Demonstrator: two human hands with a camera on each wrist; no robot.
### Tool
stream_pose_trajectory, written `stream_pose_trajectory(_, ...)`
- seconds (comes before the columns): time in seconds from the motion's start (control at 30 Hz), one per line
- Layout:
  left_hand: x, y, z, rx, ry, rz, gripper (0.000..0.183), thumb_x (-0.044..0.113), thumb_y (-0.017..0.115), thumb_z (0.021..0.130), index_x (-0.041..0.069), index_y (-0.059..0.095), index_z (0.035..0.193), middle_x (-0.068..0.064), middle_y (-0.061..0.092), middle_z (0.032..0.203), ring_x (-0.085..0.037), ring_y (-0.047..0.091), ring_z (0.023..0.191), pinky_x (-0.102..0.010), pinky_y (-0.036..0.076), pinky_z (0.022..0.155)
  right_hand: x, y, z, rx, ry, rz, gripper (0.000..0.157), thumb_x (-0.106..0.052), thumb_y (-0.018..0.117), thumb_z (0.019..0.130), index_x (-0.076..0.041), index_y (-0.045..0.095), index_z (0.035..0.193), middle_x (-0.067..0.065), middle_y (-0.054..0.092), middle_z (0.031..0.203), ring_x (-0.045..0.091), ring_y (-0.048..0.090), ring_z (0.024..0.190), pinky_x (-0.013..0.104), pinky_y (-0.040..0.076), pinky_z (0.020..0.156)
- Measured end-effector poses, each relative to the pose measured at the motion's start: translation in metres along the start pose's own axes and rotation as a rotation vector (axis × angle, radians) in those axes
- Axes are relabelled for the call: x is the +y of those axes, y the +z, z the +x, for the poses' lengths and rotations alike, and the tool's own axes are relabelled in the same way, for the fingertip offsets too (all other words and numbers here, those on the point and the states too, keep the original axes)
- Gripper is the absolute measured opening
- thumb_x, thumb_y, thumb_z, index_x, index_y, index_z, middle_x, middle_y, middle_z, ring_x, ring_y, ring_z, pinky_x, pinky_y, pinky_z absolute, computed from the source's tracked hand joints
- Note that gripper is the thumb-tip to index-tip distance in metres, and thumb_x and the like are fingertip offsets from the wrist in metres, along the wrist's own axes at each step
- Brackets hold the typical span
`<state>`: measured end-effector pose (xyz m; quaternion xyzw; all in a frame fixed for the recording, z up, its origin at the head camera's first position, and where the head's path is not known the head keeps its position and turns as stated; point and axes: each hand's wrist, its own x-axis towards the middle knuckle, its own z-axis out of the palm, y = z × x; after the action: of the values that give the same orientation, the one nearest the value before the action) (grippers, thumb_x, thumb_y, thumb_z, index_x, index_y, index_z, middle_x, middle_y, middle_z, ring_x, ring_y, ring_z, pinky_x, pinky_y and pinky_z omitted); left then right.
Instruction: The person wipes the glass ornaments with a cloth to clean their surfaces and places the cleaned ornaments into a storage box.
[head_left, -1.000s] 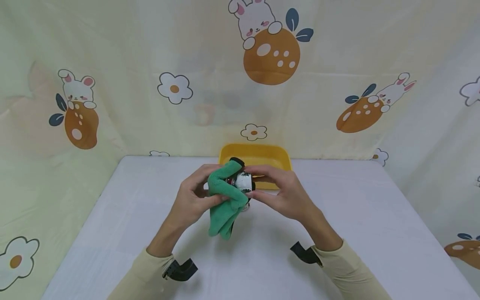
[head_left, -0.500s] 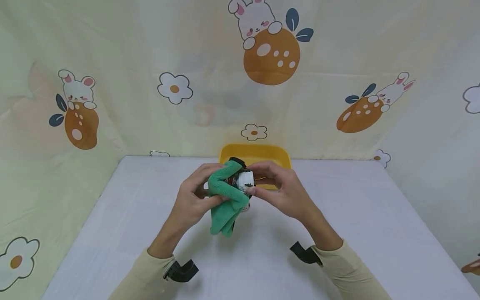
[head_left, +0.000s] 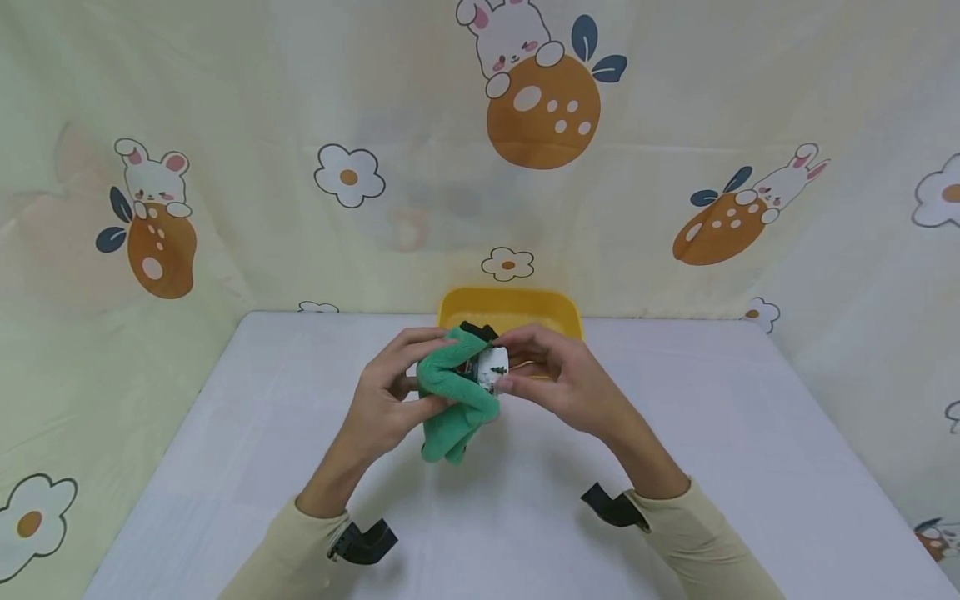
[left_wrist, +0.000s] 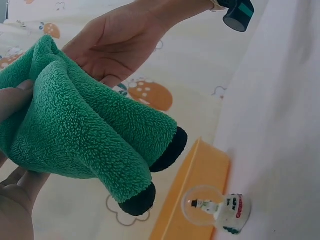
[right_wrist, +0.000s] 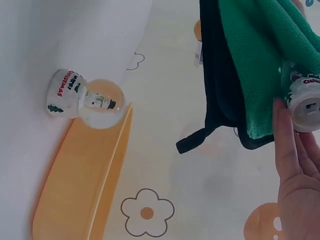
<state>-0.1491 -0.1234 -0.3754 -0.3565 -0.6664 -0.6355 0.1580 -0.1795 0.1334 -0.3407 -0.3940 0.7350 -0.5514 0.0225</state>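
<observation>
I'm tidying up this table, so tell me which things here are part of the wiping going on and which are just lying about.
In use: green cloth, held snow globe, left hand, right hand.
Lying about: second snow globe on the table, yellow tray.
</observation>
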Motion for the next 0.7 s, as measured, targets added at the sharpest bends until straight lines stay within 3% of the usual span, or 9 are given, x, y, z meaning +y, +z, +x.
stream_pose_trajectory(0.23,-0.0009,-0.0004,0.0007,-0.003,-0.031,0.012,0.054,-0.015,0.074,0.083,-0.004,0.060,0.134,-0.019,0.055,0.137,-0.023,0.057,0.125,-0.040,0.062,0.086,0.0025,0.0015,-0.0002,-0.013,-0.079,-0.040,0.043,0.004,0.077,0.086,-0.002,0.060,0.126,0.010,0.065,0.119,0.024,0.069,0.105,0.042,0.060,0.091)
stream_pose_trajectory(0.7,0.0016,-0.0023,0.0006,0.040,-0.107,-0.003,0.051,-0.008,0.074,0.087,-0.001,0.060,0.135,-0.015,0.059,0.135,-0.024,0.061,0.119,-0.040,0.061,0.086,0.0042,0.0014,0.0026,-0.003,-0.291,-0.270,0.059,0.006,0.084,0.076,-0.001,0.056,0.128,0.013,0.064,0.125,0.026,0.063,0.116,0.037,0.060,0.092)
